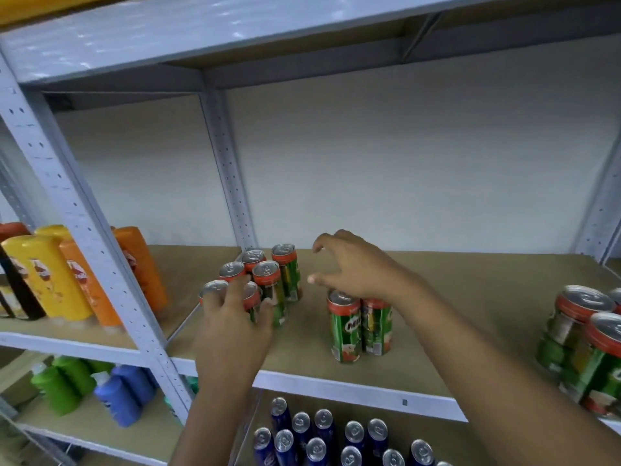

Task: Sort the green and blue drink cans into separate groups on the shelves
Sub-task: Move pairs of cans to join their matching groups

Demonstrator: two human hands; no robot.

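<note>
Several green cans point(275, 280) with red rims stand bunched at the middle shelf's back left. My left hand point(235, 317) touches the front cans of that bunch with spread fingers. Two more green cans point(349, 327) stand side by side mid-shelf. My right hand point(349, 264) hovers just above and behind them, fingers curved and apart, holding nothing. Another group of green cans point(584, 344) stands at the right edge. Several blue cans point(322, 435) stand on the shelf below.
The brown shelf board point(470, 297) has a grey metal front rail point(336, 388). A perforated upright post point(84, 230) stands at left. Yellow and orange bottles point(50, 274) fill the left bay; green and blue bottles point(100, 391) lie beneath them.
</note>
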